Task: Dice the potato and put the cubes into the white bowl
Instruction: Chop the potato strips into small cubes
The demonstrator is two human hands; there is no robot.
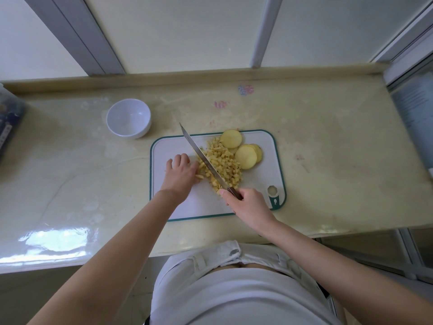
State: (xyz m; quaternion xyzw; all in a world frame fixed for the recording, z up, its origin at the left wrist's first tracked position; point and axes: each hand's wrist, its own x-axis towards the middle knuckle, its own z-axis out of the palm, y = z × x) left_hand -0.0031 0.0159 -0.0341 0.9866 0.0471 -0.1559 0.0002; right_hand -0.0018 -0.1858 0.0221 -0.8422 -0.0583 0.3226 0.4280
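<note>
A pile of small potato cubes lies in the middle of the white cutting board with a teal rim. Several round potato slices lie at the pile's far right. My right hand grips the dark handle of a long knife, whose blade lies diagonally across the pile, tip pointing far left. My left hand rests on the board with curled fingers against the left side of the cubes. The white bowl stands on the counter beyond the board's left corner; I see nothing in it.
The pale counter runs left to right under a window ledge. A dark patterned container stands at the far left edge. The counter's front edge is close to my body. A glass panel closes the right end.
</note>
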